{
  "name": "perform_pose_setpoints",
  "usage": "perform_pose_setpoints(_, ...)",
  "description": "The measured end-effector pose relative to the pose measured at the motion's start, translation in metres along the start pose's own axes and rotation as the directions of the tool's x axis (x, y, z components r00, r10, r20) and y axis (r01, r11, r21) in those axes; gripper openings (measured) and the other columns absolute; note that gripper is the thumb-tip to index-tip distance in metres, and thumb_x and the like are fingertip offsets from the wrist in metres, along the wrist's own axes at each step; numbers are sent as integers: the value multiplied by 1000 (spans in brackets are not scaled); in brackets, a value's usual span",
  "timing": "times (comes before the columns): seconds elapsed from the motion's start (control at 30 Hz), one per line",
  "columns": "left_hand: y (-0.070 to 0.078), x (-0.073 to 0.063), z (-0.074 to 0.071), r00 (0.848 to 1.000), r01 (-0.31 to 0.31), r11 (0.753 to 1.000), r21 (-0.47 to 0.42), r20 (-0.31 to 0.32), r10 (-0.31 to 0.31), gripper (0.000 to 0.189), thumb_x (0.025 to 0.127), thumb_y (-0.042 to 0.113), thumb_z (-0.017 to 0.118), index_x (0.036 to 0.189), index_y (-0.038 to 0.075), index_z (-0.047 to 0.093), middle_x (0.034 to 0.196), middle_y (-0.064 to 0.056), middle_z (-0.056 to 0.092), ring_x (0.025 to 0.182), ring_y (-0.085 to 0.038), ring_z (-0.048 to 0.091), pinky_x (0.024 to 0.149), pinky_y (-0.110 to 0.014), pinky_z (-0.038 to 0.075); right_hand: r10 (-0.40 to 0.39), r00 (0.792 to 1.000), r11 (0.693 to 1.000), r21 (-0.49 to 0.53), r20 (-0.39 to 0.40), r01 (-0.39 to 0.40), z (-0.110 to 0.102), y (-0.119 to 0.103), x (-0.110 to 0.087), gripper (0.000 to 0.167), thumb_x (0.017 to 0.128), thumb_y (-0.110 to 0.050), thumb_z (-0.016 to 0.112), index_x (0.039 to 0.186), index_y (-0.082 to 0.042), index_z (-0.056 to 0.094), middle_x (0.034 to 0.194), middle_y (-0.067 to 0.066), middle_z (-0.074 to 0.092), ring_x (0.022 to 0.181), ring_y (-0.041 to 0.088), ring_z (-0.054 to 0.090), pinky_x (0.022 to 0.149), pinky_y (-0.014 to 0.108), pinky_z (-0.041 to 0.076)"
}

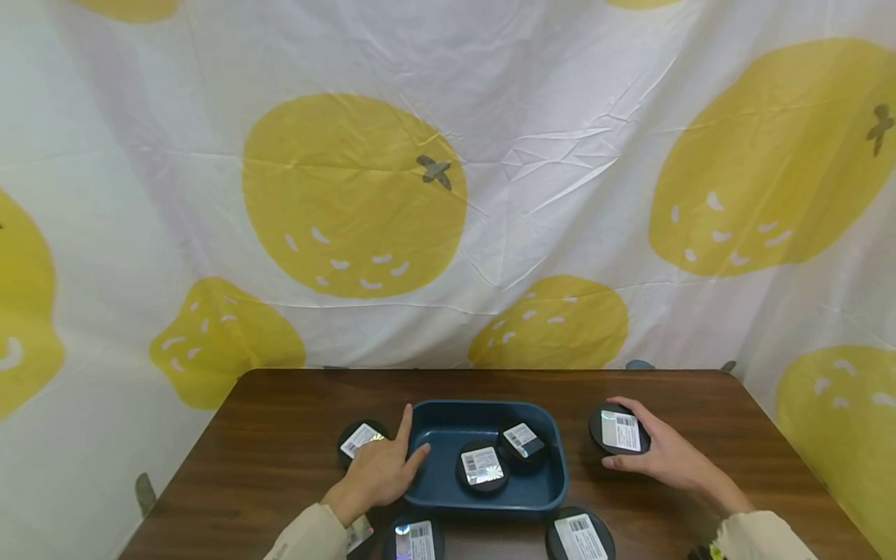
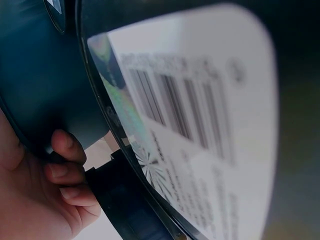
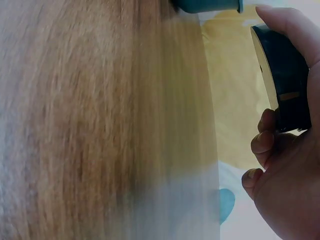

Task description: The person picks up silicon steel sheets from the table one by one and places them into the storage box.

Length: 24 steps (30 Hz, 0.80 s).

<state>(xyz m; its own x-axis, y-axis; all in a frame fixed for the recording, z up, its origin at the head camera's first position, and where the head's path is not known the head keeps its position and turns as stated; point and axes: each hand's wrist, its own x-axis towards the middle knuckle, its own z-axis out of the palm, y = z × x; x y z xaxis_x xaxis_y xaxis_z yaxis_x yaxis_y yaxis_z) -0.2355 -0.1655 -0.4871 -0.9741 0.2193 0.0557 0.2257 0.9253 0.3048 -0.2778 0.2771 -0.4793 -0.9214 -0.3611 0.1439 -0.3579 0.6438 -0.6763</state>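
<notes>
While right grip (image 1: 658, 449) curls round a black disc (image 1: 619, 431), left grip (image 1: 380, 470) loose, at tray rim (image 1: 483, 402)

On my head feed I see a brown wood-grain bench (image 1: 273, 443) carrying a blue tray (image 1: 435, 486), a labelled black disc (image 1: 360, 438) to the tray's left, and three more discs (image 1: 579, 537) along its near side, one mostly hidden.

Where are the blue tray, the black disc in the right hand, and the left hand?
Blue tray (image 1: 439, 481): head view, on its bare floor.
Held black disc (image 1: 620, 431): head view, on its white label.
Left hand (image 1: 381, 467): head view, on the back of the hand.
</notes>
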Motion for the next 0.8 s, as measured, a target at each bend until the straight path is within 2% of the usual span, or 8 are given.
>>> perform_pose_setpoints(0.33, -1, 0, 1, 1000, -2, 1000, 1, -5, 2, 76, 103, 49, 44, 157, 2, 20, 61, -3, 57, 61, -19, 58, 64, -40, 48, -75, 997, 997, -3, -22, 75, 4, -10, 1, 88, 75, -33, 87, 146, -16, 38, 128, 13, 57, 105, 25, 56, 82, 39, 47)
perform_pose_setpoints(0.57, -1, 0, 0, 1000, -2, 1000, 1, -5, 2, 76, 103, 49, 44, 157, 2, 19, 62, -3, 57, 62, -19, 59, 65, -41, 48, -105, 994, 994, 0, -42, 105, 7, -15, 4, 88, 72, -35, 89, 144, -23, 41, 125, 5, 59, 103, 16, 58, 83, 31, 48)
perform_pose_setpoints(0.8, 0, 0, 0, 1000, -6, 1000, -2, -4, 6, 76, 103, 48, 44, 157, 2, 18, 62, -3, 58, 63, -19, 60, 66, -41, 49, -117, 993, 993, 20, -28, 117, 7, -21, 6, 87, 73, -34, 89, 144, -21, 41, 126, 5, 58, 104, 17, 58, 84, 30, 48)
